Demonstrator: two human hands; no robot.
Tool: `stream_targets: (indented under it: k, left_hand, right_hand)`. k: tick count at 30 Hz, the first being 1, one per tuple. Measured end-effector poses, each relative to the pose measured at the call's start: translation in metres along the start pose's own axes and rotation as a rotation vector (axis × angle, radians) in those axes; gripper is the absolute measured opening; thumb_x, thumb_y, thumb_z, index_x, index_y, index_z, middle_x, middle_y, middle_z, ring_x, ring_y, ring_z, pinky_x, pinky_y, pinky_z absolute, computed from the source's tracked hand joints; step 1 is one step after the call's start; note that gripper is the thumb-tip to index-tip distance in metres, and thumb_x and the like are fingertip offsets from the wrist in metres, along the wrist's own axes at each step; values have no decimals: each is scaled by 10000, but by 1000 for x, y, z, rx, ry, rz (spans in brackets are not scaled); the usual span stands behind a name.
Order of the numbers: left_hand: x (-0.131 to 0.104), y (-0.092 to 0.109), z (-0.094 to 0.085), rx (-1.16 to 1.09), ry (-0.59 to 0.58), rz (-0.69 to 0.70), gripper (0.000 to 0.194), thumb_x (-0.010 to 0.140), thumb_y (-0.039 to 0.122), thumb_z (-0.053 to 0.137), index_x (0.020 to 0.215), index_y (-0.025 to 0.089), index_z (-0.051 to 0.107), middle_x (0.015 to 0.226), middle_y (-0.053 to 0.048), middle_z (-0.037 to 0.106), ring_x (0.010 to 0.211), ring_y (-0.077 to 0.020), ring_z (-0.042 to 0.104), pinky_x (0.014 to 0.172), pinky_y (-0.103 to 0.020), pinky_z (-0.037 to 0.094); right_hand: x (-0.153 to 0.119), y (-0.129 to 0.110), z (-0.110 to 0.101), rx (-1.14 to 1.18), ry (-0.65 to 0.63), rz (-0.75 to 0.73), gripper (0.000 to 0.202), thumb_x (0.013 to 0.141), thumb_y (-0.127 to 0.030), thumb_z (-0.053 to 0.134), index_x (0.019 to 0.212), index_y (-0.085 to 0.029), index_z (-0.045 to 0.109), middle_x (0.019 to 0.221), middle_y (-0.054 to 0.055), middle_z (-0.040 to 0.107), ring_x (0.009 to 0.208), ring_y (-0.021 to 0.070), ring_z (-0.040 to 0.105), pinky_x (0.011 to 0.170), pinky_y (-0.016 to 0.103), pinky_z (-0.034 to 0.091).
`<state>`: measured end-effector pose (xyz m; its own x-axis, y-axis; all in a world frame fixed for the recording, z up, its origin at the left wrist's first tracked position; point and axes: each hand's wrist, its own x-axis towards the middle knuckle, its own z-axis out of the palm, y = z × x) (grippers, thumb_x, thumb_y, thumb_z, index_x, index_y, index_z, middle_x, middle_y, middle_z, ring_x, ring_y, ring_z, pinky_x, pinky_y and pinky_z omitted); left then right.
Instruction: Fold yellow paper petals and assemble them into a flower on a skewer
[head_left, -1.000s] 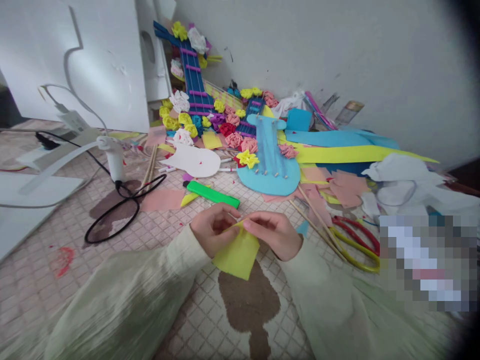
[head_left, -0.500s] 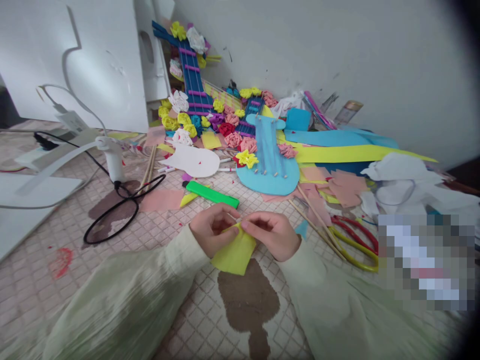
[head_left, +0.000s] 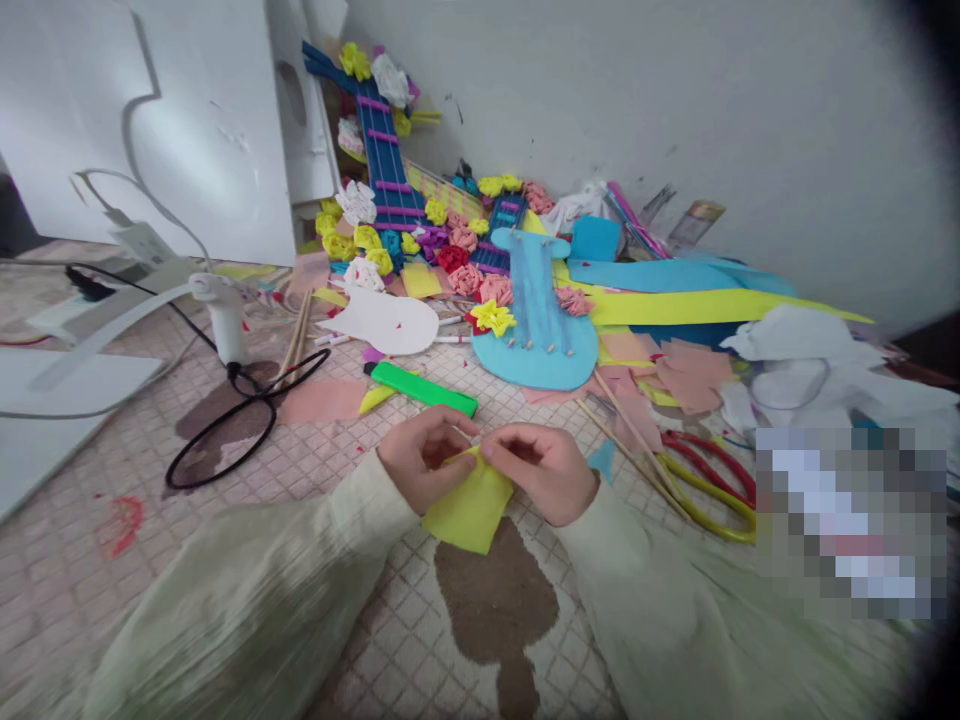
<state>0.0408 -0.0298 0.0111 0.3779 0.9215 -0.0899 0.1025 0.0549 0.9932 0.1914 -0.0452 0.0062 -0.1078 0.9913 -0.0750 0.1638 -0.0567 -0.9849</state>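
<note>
A piece of yellow crepe paper (head_left: 471,508) hangs down between my two hands, its upper edge pinched at the fingertips. My left hand (head_left: 424,460) grips it with thumb and fingers from the left. From the right, my right hand (head_left: 544,468) pinches the same edge, its fingertips close to those of the left. Just beyond the hands lies a green utility knife (head_left: 424,388). Behind it are a white guitar-shaped cutout (head_left: 386,322) and a light blue paper guitar (head_left: 536,365) with strings and a yellow paper flower (head_left: 493,319).
A white glue gun (head_left: 225,325) with a looped black cable stands at left. Dark blue paper guitars (head_left: 386,160) with crepe flowers lean at the back. Wooden sticks (head_left: 634,430), red and yellow-handled scissors (head_left: 709,500) and pink paper squares (head_left: 694,375) lie at right.
Almost nothing differs. The fingers have shifted very slightly at the pinched edge, and both hands still hold the yellow paper in the same place.
</note>
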Motion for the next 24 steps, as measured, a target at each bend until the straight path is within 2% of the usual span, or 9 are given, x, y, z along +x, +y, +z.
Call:
stream_targets:
  k: [14,20,24]
  left_hand:
    - [0,-6,-2,85,64,149,217,636,261,582,799,137,511,587,-5,577,498,-97,542,481,-204,434]
    - [1,-4,-4,50,133,121,208,611,250,636,739,138,516,520,27,562,443,-63,511,434,-157,407]
    - [0,0,-4,15,211,86,188,605,233,645,707,134,523,521,33,559,451,-53,507,442,-144,400]
  right_hand:
    - [-1,-1,3,-37,23,-19,144,644,-306,595,638,-164,620,595,8,598,549,117,519,509,244,415]
    - [0,-2,-4,2,39,11,165,619,-322,631,641,-159,629,587,6,601,548,112,524,515,241,428]
    - [4,-2,-9,24,97,10,147,610,-302,641,633,-157,635,594,2,608,559,106,529,527,234,435]
